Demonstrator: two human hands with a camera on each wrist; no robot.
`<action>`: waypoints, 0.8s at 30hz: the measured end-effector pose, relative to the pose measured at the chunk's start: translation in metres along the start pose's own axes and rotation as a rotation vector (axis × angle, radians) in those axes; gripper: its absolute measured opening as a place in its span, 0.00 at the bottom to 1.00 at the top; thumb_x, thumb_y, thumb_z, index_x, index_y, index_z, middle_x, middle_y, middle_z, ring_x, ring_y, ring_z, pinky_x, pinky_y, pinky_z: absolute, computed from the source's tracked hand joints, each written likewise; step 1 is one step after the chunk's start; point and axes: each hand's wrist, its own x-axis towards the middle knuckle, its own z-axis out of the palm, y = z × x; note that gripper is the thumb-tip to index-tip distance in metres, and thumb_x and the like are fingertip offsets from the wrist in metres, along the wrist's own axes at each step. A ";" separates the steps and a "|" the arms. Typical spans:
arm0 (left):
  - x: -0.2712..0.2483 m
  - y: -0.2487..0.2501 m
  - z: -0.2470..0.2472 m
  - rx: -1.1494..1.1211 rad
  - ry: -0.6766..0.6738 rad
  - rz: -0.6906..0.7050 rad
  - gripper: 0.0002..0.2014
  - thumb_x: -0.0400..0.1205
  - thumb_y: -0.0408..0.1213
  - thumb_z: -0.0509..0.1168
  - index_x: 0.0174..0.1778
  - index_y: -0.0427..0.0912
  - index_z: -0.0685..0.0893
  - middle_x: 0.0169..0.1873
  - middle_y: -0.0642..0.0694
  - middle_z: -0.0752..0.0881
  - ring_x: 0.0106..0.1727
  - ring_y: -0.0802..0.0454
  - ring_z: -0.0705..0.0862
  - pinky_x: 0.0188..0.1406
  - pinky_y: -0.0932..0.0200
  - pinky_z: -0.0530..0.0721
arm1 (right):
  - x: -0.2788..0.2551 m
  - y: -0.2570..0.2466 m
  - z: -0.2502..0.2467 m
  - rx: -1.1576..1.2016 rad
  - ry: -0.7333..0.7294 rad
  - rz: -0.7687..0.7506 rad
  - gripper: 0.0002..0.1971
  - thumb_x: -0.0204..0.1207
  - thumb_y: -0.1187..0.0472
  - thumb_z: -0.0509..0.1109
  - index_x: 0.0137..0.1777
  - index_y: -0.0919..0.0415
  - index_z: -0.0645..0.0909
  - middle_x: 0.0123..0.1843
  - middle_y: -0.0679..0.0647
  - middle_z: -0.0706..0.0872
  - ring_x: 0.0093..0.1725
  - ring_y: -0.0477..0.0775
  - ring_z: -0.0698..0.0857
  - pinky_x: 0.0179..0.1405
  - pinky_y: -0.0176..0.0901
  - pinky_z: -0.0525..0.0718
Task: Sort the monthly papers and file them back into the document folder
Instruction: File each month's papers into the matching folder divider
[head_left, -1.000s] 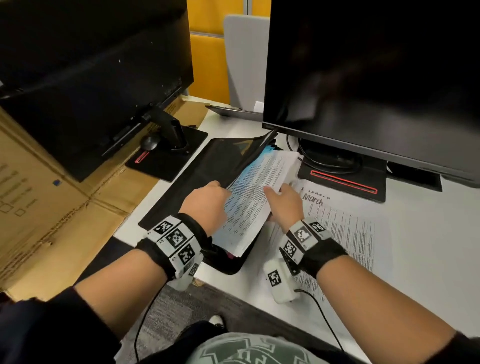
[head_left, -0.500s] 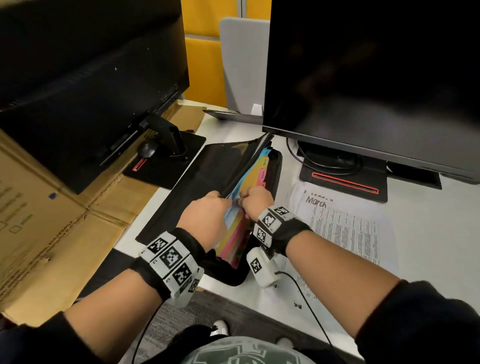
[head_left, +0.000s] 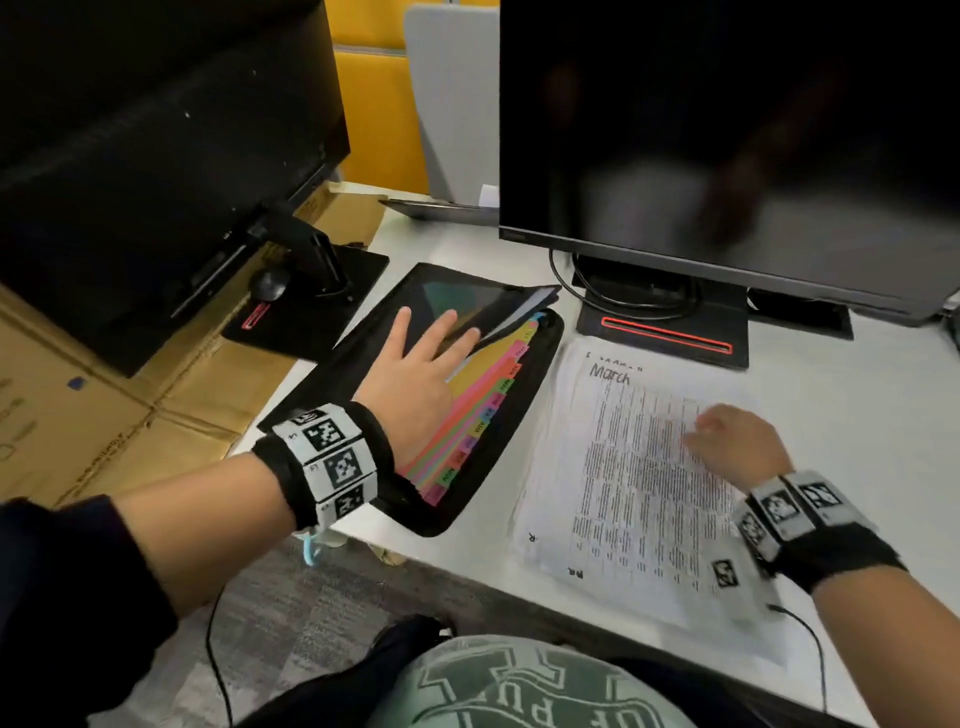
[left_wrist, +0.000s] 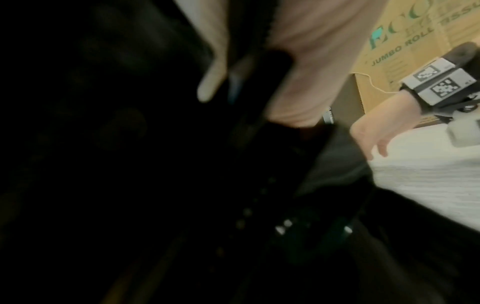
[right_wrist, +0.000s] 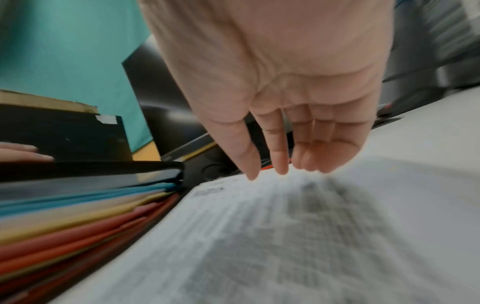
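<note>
A black document folder (head_left: 511, 462) lies on the white desk, its coloured tabbed dividers (head_left: 483, 410) fanned out along the right side. My left hand (head_left: 423, 353) rests flat with straight fingers on the folder's raised front cover (head_left: 467, 299). To the right lies a stack of printed papers (head_left: 634, 483) with "March" handwritten on the top sheet. My right hand (head_left: 727, 436) hangs over that stack with fingers straight, tips (right_wrist: 281, 170) at the paper (right_wrist: 259, 236), holding nothing. In the right wrist view the dividers (right_wrist: 78, 216) sit left of the paper.
Two dark monitors stand behind: one at the left (head_left: 156, 156), one at the right (head_left: 727, 130) with a red-lit base (head_left: 665, 332) just beyond the papers. Cardboard boxes (head_left: 104, 415) sit to the left below the desk. The desk edge (head_left: 467, 566) runs close to my body.
The printed sheet went down among the dividers. My right hand left the folder and moved right onto the March stack. My left hand opened flat on the cover.
</note>
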 end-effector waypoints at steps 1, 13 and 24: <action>0.001 0.000 0.000 0.005 -0.027 -0.052 0.14 0.82 0.40 0.58 0.61 0.50 0.83 0.83 0.43 0.42 0.81 0.33 0.35 0.74 0.23 0.40 | -0.003 0.014 -0.001 -0.013 -0.011 0.055 0.19 0.76 0.55 0.69 0.63 0.66 0.78 0.64 0.64 0.81 0.59 0.63 0.80 0.57 0.47 0.76; 0.006 -0.001 0.002 -0.186 -0.131 -0.328 0.15 0.79 0.40 0.62 0.62 0.45 0.80 0.81 0.39 0.46 0.75 0.27 0.62 0.63 0.28 0.72 | -0.022 0.047 0.028 0.032 0.102 0.216 0.52 0.59 0.47 0.83 0.75 0.71 0.58 0.68 0.71 0.71 0.67 0.70 0.73 0.64 0.59 0.76; 0.003 0.009 0.021 -0.517 -0.108 -0.319 0.32 0.78 0.28 0.55 0.76 0.63 0.68 0.75 0.46 0.68 0.54 0.40 0.85 0.52 0.52 0.84 | -0.022 0.058 0.025 0.395 0.260 0.060 0.35 0.72 0.71 0.71 0.76 0.63 0.58 0.70 0.66 0.73 0.66 0.66 0.76 0.62 0.52 0.76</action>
